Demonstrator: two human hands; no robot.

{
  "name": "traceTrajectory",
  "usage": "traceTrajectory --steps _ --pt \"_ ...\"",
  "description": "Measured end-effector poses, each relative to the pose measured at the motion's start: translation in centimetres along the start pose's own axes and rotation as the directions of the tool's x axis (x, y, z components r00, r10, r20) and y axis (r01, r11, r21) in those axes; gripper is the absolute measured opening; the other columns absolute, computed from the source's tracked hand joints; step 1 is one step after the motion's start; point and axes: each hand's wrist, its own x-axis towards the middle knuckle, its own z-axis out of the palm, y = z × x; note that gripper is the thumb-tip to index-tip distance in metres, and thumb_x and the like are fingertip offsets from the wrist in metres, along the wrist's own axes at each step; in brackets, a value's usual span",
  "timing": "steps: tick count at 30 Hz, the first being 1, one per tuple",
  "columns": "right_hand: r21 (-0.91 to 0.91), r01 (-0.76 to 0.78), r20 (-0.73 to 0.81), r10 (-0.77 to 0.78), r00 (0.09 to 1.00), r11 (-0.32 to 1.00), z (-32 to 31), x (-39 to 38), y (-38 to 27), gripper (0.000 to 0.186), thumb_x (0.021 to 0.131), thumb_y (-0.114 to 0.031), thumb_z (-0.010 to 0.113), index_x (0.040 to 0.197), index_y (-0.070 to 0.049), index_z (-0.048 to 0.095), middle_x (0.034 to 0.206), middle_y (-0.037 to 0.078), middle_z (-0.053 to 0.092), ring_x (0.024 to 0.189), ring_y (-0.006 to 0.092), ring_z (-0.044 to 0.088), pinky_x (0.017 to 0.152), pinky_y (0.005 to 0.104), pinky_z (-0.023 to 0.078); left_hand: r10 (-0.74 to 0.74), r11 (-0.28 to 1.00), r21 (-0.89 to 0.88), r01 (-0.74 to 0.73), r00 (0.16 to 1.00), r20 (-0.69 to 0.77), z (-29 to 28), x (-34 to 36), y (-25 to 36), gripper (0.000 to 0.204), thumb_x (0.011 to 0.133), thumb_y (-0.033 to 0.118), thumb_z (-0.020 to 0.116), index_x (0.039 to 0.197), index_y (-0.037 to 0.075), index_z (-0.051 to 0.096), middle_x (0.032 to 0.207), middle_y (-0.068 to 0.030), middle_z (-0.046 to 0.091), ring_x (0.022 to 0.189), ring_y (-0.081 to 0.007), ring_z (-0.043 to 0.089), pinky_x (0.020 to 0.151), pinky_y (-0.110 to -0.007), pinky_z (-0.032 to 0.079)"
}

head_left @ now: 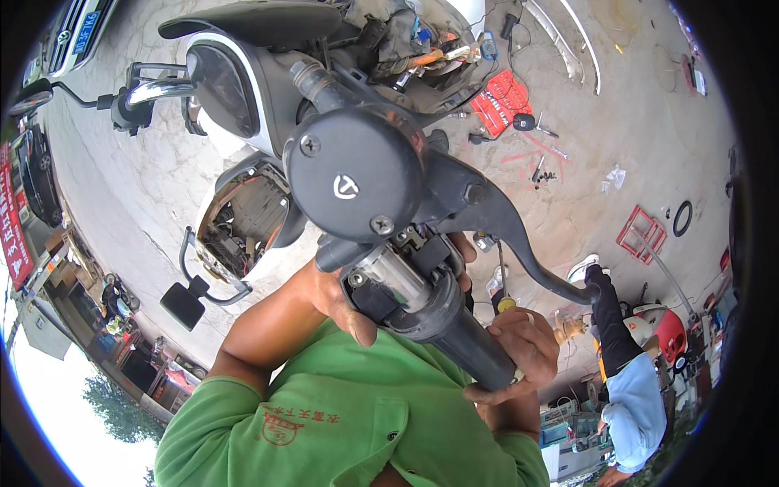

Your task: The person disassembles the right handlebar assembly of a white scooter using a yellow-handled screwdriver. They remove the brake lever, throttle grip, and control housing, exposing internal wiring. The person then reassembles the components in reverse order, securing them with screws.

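Note:
A scooter handlebar end fills the middle, its black rubber grip (475,349) slanting toward me. Beside the grip, the switch housing (434,256) is opened up and bare chrome tube (395,278) shows. My left hand (345,308) wraps around this housing from beneath, thumb on the near side and fingertips on the other. My right hand (523,353) is closed by the grip's end, its thumb against the rubber. A screwdriver (506,303) with a yellowish handle sticks up from its fingers. Above sit the round black brake reservoir (353,174) and the brake lever (535,252).
The scooter's front (227,89) stands partly stripped, with exposed wiring. A red tool case (503,101) and loose tools lie on the concrete. Rear-view mirror (182,304) juts out at left. At right are a person in light blue (637,406), a red stand (643,235) and a tyre (682,219).

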Motion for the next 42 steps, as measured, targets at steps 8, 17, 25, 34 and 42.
traceTrajectory --steps 8,17,25,34,42 --pt "-0.025 -0.072 -0.157 0.068 0.985 0.997 -3.9 -3.1 -1.9 0.090 0.065 -0.063 0.086 0.116 0.007 0.064 0.066 0.007 0.061 0.058 0.0166 0.057 0.058 0.0287 0.045 0.101 0.985 0.164 -0.061 0.962 -0.252 2.0 0.4 0.5 0.099 0.072 0.056 0.084 0.141 -0.001 0.041 0.134 -0.0277 0.051 0.113 -0.0359 0.062 0.094 -0.048 0.054" --pt "-0.151 -0.223 -0.156 0.199 0.967 0.963 -0.6 -0.3 -4.8 0.040 0.075 -0.016 0.084 0.107 0.003 0.069 0.092 0.013 0.066 0.069 0.0160 0.060 0.061 0.0276 0.050 0.118 0.981 0.191 -0.046 0.915 -0.385 3.5 0.0 0.4 0.083 0.078 0.044 0.083 0.139 0.004 0.045 0.125 -0.0118 0.060 0.121 -0.0273 0.058 0.107 -0.046 0.044" --pt "0.112 -0.466 -0.019 0.470 0.882 0.878 -1.0 -0.4 -4.8 0.030 0.087 -0.021 0.076 0.104 0.003 0.070 0.076 0.004 0.066 0.068 0.0091 0.058 0.062 0.0253 0.047 0.107 0.981 0.188 -0.039 0.923 -0.369 4.0 -0.3 0.0 0.069 0.086 0.045 0.077 0.136 0.007 0.047 0.122 -0.0073 0.061 0.113 -0.0203 0.059 0.096 -0.039 0.047" --pt "0.051 -0.460 0.081 0.455 0.887 0.886 -2.1 -0.6 -4.2 0.026 0.083 -0.018 0.079 0.097 0.002 0.070 0.076 0.004 0.069 0.068 0.0086 0.059 0.062 0.0261 0.048 0.065 0.977 0.212 0.020 0.920 -0.386 4.7 -0.8 0.0 0.073 0.085 0.048 0.076 0.138 0.007 0.047 0.124 -0.0072 0.061 0.114 -0.0199 0.058 0.094 -0.036 0.046" --pt "-0.189 -0.103 0.027 0.110 0.994 0.977 -1.0 0.5 -3.8 0.031 0.073 -0.016 0.084 0.095 -0.001 0.069 0.073 0.009 0.065 0.060 0.0190 0.062 0.056 0.0322 0.049 0.165 0.966 0.249 -0.066 0.901 -0.400 3.7 -1.0 0.8 0.069 0.085 0.038 0.076 0.136 0.003 0.046 0.127 -0.0101 0.060 0.120 -0.0239 0.057 0.108 -0.045 0.041"
